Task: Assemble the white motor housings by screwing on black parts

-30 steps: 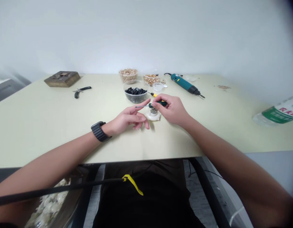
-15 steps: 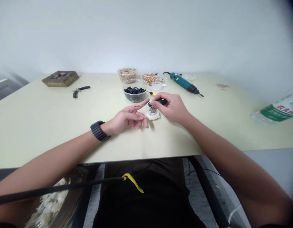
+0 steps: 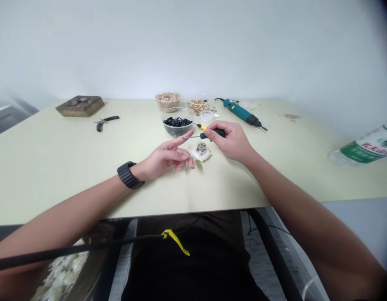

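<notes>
My right hand [image 3: 231, 140] grips a green-handled screwdriver [image 3: 212, 134] between thumb and fingers, its thin steel shaft pointing left. The shaft tip stops near the raised index finger of my left hand [image 3: 166, 156], which holds nothing, its fingers loosely apart. Just below the shaft stands a white plastic part with a metal core [image 3: 200, 151], touching neither the screwdriver nor, as far as I can tell, my left hand. A black watch [image 3: 127, 175] circles my left wrist.
On the pale table [image 3: 55, 146] lie a yellow-handled screwdriver [image 3: 201, 127], a bowl of black pieces [image 3: 177, 132], a tan-filled bowl [image 3: 167, 100], a teal power screwdriver [image 3: 240, 112], pliers [image 3: 102, 122], a wooden block [image 3: 80, 105] and a water bottle [image 3: 362, 146].
My right hand has lifted the screwdriver slightly up and to the right, off the metal core. My left hand has hardly moved.
</notes>
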The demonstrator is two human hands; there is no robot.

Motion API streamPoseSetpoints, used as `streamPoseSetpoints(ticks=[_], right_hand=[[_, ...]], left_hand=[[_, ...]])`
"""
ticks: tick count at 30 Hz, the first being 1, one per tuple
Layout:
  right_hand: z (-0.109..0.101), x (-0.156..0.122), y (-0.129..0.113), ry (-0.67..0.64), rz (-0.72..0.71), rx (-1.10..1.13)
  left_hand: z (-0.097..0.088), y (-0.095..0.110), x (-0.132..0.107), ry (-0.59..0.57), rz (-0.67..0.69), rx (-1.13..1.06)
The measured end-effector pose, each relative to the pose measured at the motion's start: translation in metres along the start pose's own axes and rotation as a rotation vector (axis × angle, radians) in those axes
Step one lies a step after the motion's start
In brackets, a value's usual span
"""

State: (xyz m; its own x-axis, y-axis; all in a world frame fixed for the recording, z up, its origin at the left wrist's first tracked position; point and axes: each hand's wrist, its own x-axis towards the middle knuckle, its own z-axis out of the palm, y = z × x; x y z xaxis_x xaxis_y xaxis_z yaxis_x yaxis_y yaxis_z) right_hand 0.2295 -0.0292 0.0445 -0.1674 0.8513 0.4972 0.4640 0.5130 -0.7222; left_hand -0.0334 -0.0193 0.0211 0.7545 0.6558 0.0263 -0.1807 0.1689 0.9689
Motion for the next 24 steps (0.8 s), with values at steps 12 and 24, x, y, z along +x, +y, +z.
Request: streamPoseSetpoints(ticks=[12, 24], right_hand=[[0.015, -0.004, 0.005, -0.023, -0.056, 0.044], [0.013, -0.003, 0.010, 0.025, -0.054, -0.004]], left_hand=[[0.003, -0.001, 0.000, -0.023, -0.001, -0.006], [0.004, 0.003, 0.000, 0.007, -0.036, -0.010]])
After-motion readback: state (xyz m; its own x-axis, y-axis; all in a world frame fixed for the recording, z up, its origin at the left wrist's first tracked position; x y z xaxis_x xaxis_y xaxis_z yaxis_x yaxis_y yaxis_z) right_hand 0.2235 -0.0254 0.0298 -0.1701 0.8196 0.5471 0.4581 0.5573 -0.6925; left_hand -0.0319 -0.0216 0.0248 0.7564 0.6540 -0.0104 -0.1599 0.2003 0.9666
